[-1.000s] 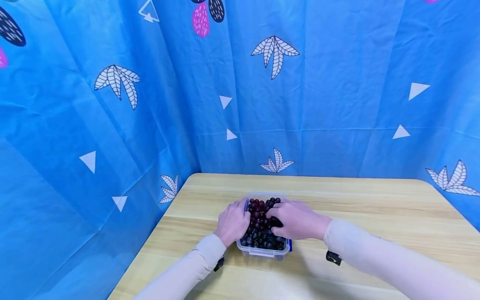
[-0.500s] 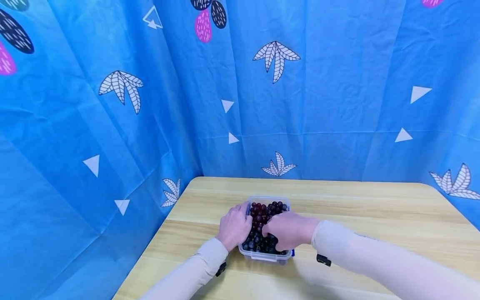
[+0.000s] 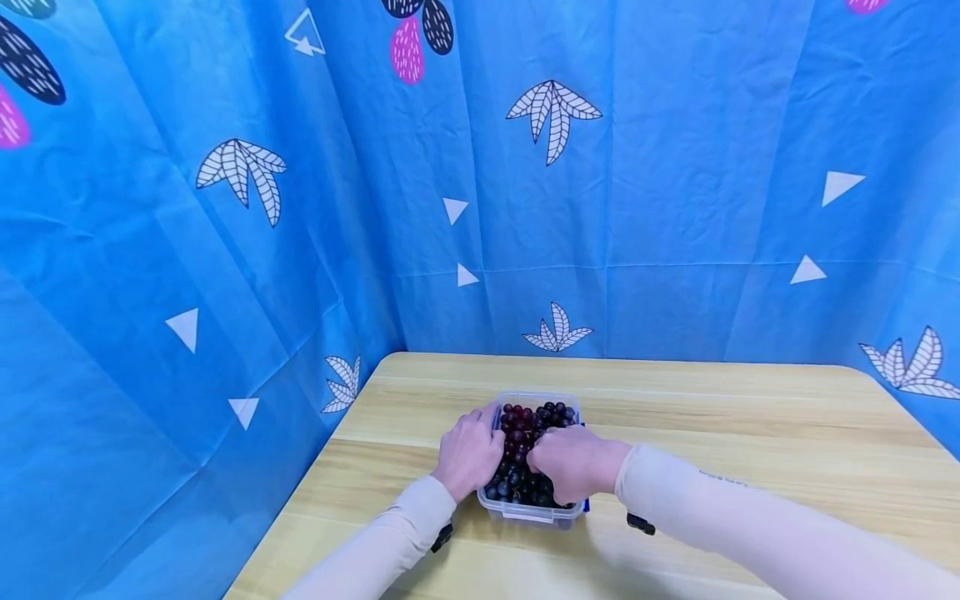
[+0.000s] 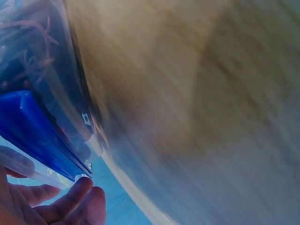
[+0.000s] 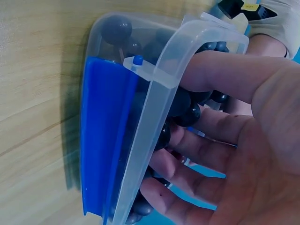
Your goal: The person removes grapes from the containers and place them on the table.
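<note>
A clear plastic food container (image 3: 528, 514) full of dark red and near-black grapes (image 3: 516, 421) stands on the table. My left hand (image 3: 468, 450) holds its left rim; the left wrist view shows the fingers beside a blue side latch (image 4: 35, 129), with the thumb across the rim. My right hand (image 3: 572, 462) reaches over the right side, fingers curled down among the grapes and gripping some. In the right wrist view the thumb crosses inside the rim above another blue latch (image 5: 105, 140), which hangs down. The grapes partly hide the right fingertips.
The light wooden table (image 3: 750, 433) extends around the container, mostly to the right. A blue patterned curtain (image 3: 675, 183) borders it at the back and on the left.
My right hand has lowered into the grapes toward the container's near right part, and its fingers have closed in. The left hand keeps its place on the rim. The head view shifted slightly.
</note>
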Tool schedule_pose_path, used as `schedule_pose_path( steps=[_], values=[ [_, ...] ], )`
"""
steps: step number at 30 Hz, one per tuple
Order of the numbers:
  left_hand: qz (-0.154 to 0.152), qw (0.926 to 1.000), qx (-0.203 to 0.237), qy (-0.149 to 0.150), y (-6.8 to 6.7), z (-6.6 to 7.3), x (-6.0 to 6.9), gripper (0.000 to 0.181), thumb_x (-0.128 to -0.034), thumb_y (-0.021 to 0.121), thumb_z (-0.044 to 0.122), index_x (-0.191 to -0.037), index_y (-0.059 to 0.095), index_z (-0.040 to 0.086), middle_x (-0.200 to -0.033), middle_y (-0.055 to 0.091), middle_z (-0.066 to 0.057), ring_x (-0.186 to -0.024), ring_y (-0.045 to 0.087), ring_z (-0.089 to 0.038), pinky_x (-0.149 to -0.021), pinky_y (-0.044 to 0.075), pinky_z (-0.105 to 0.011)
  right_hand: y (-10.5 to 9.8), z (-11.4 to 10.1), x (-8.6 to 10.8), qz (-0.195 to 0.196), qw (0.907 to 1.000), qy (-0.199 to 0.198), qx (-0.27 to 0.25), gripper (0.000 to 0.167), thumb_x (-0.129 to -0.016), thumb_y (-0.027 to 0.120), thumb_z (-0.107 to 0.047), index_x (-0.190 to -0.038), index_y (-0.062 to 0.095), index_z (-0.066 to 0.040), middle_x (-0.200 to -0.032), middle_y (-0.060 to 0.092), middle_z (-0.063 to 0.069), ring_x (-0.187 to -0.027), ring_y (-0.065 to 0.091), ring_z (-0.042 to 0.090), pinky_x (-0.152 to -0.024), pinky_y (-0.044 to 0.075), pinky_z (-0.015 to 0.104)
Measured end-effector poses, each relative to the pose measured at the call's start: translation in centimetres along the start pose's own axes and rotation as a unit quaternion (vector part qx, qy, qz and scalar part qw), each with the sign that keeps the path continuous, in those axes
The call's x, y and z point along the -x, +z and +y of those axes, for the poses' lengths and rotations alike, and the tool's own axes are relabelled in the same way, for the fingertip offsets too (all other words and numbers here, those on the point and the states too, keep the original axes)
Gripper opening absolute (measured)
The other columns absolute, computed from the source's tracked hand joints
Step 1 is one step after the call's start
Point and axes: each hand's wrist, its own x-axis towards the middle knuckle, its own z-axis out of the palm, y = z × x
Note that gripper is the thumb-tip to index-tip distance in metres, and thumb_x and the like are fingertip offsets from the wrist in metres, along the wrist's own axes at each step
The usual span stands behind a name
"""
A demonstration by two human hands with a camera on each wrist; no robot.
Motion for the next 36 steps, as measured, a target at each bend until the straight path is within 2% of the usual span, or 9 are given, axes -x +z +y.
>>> schedule_pose_path(
  steps=[7, 15, 23, 28, 36],
  values=[
    [-0.002, 1.0000, -0.003, -0.002, 0.2, -0.1, 0.0, 0.050, -0.0995, 0.047, 0.030, -0.147, 0.051, 0.014, -0.122, 0.068, -0.015, -0.102, 0.067, -0.031, -0.074, 0.058, -0.049, 0.5, 0.1, 0.0, 0.012, 0.9997, -0.008, 0.021, 0.040, -0.070, 0.086, -0.017, -0.108, 0.075, -0.024, -0.098, 0.072, -0.009, -0.090, 0.062, 0.011, -0.083, 0.059, 0.036],
    [0.001, 1.0000, -0.006, -0.002, 0.3, -0.1, 0.1, 0.050, -0.0992, 0.048, 0.030, -0.146, 0.052, 0.014, -0.118, 0.069, -0.015, -0.100, 0.067, -0.031, -0.072, 0.058, -0.048, 1.1, 0.1, -0.1, 0.029, 0.9981, -0.025, 0.048, 0.034, -0.071, 0.085, -0.021, -0.104, 0.074, -0.023, -0.096, 0.071, -0.010, -0.086, 0.053, 0.011, -0.082, 0.056, 0.036],
    [-0.003, 1.0000, 0.001, -0.006, 0.3, -0.1, 0.0, 0.050, -0.0994, 0.048, 0.030, -0.147, 0.051, 0.015, -0.118, 0.069, -0.015, -0.102, 0.067, -0.031, -0.073, 0.058, -0.050, 1.3, 0.3, 0.2, 0.045, 0.9979, -0.032, 0.035, 0.024, -0.071, 0.082, -0.015, -0.093, 0.074, -0.019, -0.087, 0.067, -0.010, -0.082, 0.049, 0.011, -0.080, 0.052, 0.033],
    [-0.003, 1.0000, -0.004, -0.004, 0.2, 0.0, 0.0, 0.050, -0.0993, 0.048, 0.030, -0.147, 0.052, 0.015, -0.115, 0.070, -0.014, -0.099, 0.067, -0.030, -0.071, 0.058, -0.048, 1.4, 0.6, 0.2, 0.071, 0.9959, -0.049, 0.026, 0.015, -0.074, 0.076, -0.011, -0.086, 0.072, -0.018, -0.080, 0.064, -0.008, -0.077, 0.047, 0.012, -0.075, 0.050, 0.034],
    [-0.001, 1.0000, -0.007, -0.002, 0.1, 0.0, 0.0, 0.050, -0.0995, 0.047, 0.030, -0.147, 0.052, 0.014, -0.113, 0.070, -0.014, -0.097, 0.067, -0.029, -0.067, 0.057, -0.045, 1.5, 1.3, 0.3, 0.105, 0.9926, -0.060, 0.008, 0.022, -0.074, 0.075, -0.014, -0.096, 0.075, -0.015, -0.092, 0.070, -0.005, -0.081, 0.057, 0.014, -0.079, 0.054, 0.036]
  ],
)
